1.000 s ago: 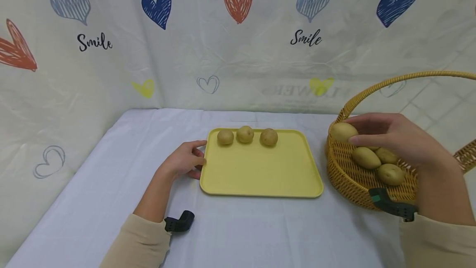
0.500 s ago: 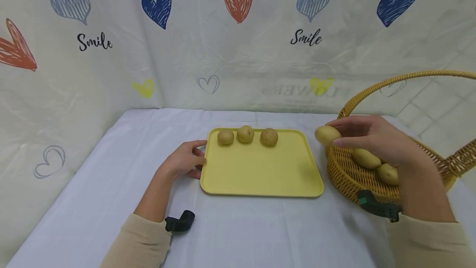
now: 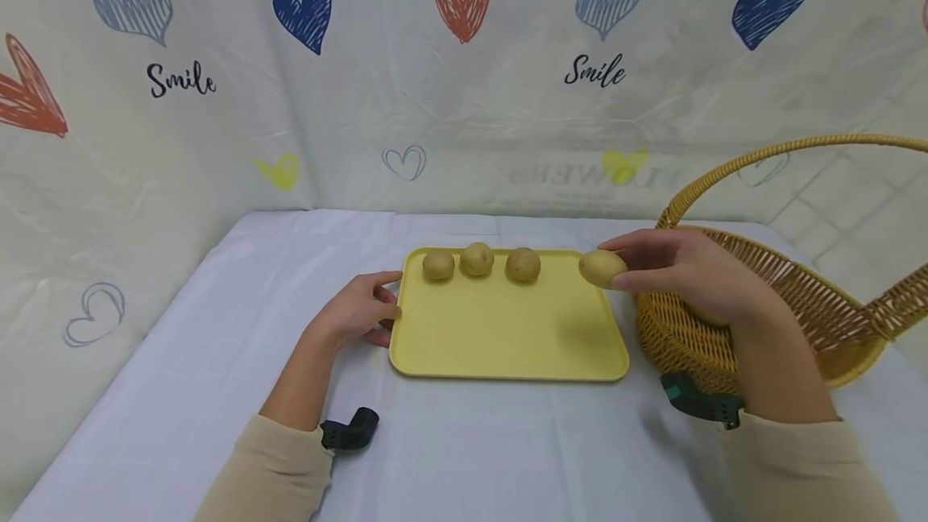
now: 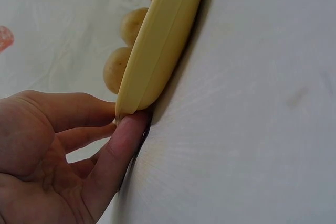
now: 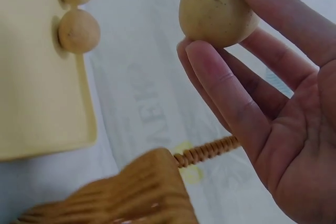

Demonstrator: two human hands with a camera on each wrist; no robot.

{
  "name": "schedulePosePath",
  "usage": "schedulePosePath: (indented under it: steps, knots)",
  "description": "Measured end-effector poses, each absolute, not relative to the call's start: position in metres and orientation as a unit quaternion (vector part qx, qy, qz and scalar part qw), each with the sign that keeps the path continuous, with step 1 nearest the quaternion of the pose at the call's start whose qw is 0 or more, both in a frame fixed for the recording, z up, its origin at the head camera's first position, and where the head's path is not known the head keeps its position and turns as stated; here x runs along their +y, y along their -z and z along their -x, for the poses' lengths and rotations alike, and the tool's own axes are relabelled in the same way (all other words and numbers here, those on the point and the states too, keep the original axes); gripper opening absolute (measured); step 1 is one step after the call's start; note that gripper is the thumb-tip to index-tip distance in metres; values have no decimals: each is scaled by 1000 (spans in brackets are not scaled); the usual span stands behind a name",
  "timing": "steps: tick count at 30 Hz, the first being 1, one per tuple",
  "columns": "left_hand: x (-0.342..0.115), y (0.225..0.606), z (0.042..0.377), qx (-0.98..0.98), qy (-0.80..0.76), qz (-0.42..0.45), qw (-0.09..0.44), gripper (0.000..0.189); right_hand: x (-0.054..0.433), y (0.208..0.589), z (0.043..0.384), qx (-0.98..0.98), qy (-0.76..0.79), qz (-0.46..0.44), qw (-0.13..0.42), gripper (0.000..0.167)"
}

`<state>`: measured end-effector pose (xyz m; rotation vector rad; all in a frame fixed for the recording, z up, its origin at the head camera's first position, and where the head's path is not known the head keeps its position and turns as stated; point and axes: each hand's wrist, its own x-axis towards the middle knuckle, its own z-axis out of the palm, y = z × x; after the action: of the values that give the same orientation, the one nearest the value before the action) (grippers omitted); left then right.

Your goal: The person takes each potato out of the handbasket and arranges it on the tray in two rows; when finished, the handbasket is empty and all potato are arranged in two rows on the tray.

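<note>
Thumb and fingertips of my right hand [image 3: 689, 272] pinch a potato [image 3: 602, 269] over the back right corner of the yellow tray [image 3: 507, 337]. In the right wrist view, the held potato [image 5: 215, 11] sits between the thumb and fingertips, its top cut off by the frame. My left hand [image 3: 360, 308] is at the tray's left edge. Seen from the left wrist, the left hand [image 4: 63, 150] pinches the tray's rim [image 4: 152, 51], with one digit against its underside. Three potatoes, among them a middle one [image 3: 477, 260], stand in a row along the tray's back edge.
A wicker basket [image 3: 667, 345] with a tall arched handle [image 3: 790, 149] stands right of the tray. The right forearm covers most of its contents; part of one potato [image 3: 705, 314] shows. A white cloth [image 3: 478, 449] covers the table, with a heart-print curtain [image 3: 507, 119] behind.
My right hand has carried the potato leftward out from over the basket to the tray's back right corner. The left hand and the three potatoes on the tray have stayed put.
</note>
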<state>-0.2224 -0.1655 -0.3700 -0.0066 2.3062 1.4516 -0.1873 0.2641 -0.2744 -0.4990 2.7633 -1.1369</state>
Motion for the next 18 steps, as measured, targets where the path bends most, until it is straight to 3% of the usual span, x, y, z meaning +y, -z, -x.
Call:
schedulePosePath:
  steps: [18]
  knots:
    - [-166, 373, 223, 829, -522, 2, 204, 72, 222, 294, 204, 893, 445, 45, 56, 62]
